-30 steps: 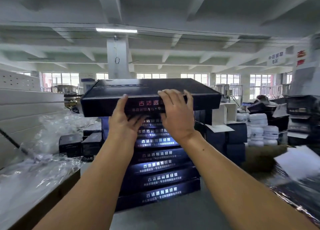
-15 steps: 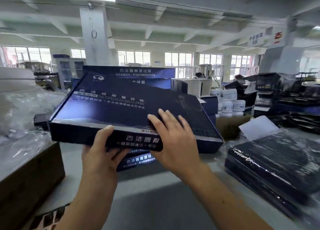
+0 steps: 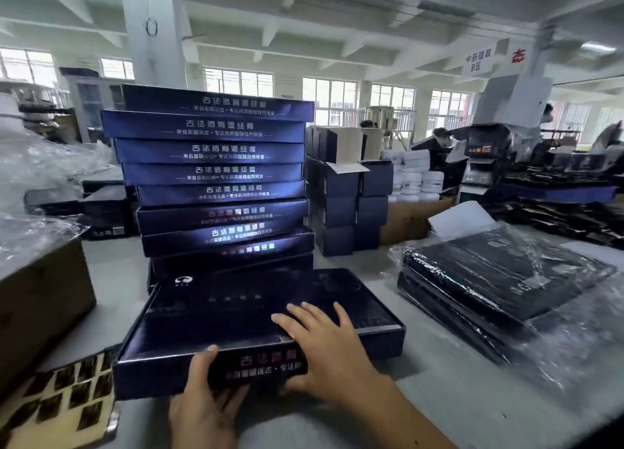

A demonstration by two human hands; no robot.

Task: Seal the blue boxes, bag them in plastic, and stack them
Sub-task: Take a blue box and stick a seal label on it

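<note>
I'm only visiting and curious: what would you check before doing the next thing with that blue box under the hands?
1. Blue box lies in front of the stack: ok.
2. Lid closed under the flat right hand: ok.
3. Left hand grips the front edge: ok.
4. Seal already on the box: cannot tell.
5. Sticker sheet close to the left hand: ok.
6. Empty plastic bag ready: cannot tell.

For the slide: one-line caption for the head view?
Left hand grips and right hand presses a flat dark-blue cardboard box at the grey table, before a tall stack of matching boxes.
</note>
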